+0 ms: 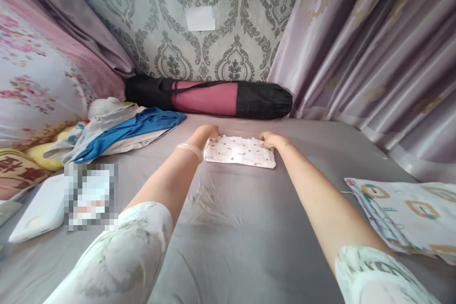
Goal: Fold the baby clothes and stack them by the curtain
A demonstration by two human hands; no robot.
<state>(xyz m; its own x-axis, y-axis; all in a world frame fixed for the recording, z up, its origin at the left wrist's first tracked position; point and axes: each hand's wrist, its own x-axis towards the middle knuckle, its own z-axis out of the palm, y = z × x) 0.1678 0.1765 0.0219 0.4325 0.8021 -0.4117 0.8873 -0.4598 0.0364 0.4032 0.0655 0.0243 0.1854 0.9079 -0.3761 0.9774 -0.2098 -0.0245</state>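
Two bare hands hold a folded white rectangular cloth with small scattered prints, which lies on a grey smooth sheet straight ahead at 12 o'clock from the person. The left hand is curled over the cloth's far corner at 10 o'clock, thumb and fingers drawn nearly together on the fabric; the right hand pinches the far corner at 2 o'clock, its opening likewise small. A pale ring-shaped bangle circles the left wrist. Measured from the cloth, a long black and pink cylindrical bag lies at 12 o'clock, against the grey patterned wall, and a small white rectangular card is up on that wall at 11. Toward 9 o'clock is a loose heap of blue and off-white fabric; a flat white rounded-corner object rests at 8, beside a pixelated patch. Near 4 o'clock sits a stack of white fabric with orange prints.
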